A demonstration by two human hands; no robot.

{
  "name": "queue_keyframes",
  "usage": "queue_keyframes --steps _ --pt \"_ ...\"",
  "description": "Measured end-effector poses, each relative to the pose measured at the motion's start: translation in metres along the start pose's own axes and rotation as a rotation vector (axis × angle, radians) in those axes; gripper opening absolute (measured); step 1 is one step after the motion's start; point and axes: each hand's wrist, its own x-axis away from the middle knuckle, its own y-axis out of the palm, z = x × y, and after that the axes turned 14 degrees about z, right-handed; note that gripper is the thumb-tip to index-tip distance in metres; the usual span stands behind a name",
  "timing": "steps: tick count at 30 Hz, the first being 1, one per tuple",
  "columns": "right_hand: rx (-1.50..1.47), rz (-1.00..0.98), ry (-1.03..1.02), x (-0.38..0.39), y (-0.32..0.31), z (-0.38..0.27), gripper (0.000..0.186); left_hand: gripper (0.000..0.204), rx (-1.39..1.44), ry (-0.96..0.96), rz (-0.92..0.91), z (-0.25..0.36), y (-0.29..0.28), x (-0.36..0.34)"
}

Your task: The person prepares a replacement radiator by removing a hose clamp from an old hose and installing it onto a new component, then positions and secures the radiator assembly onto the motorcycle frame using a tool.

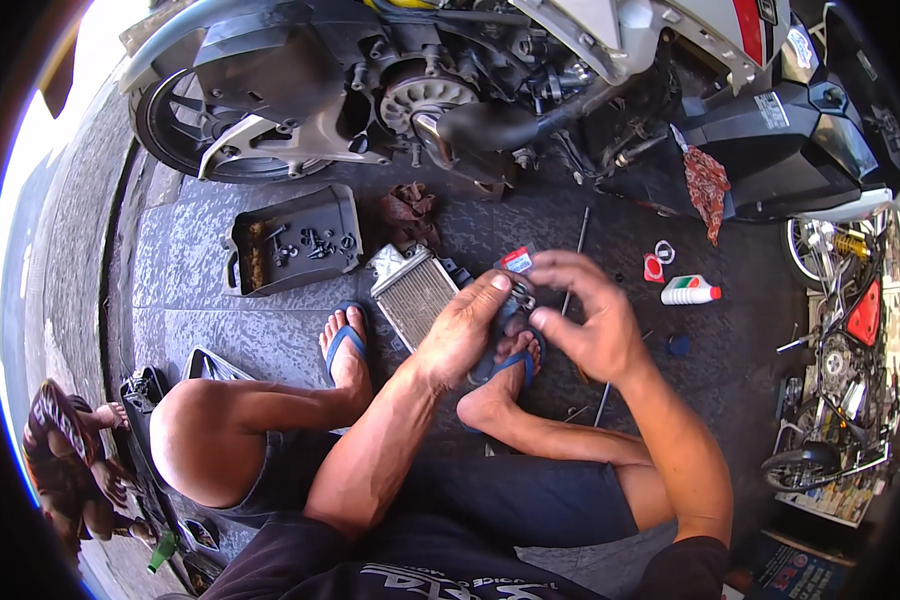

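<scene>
Pinched in my left hand [464, 325] is a small dark metal part [518, 298] with a ring-like end, held up over the floor between my feet. My fingers cover much of it, so its exact kind cannot be told. Just to its right hovers my right hand [600, 318], open, thumb and fingers curved apart with a gap between them. Below and left of the part, a finned radiator [417, 302] lies on the floor. A small red and white packet [517, 261] shows just behind my fingers.
A scooter [440, 100] with its engine side exposed stands ahead. A black tray [245, 275] holds bolts. Red rags [408, 212] lie nearby. To the right are a white bottle [686, 291], a blue cap [678, 346] and a metal rod [581, 240]. Another person [70, 455] is far left.
</scene>
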Motion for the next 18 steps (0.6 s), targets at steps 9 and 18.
queue_keyframes --steps 9,18 --pt "0.816 -0.371 0.715 0.186 -0.040 0.271 0.021 0.042 0.073 0.075 -0.030 -0.003 0.004 -0.011" --pt "0.896 -0.309 0.721 0.217 0.004 0.268 0.044 0.042 0.003 0.359 -0.047 0.015 0.005 0.004"
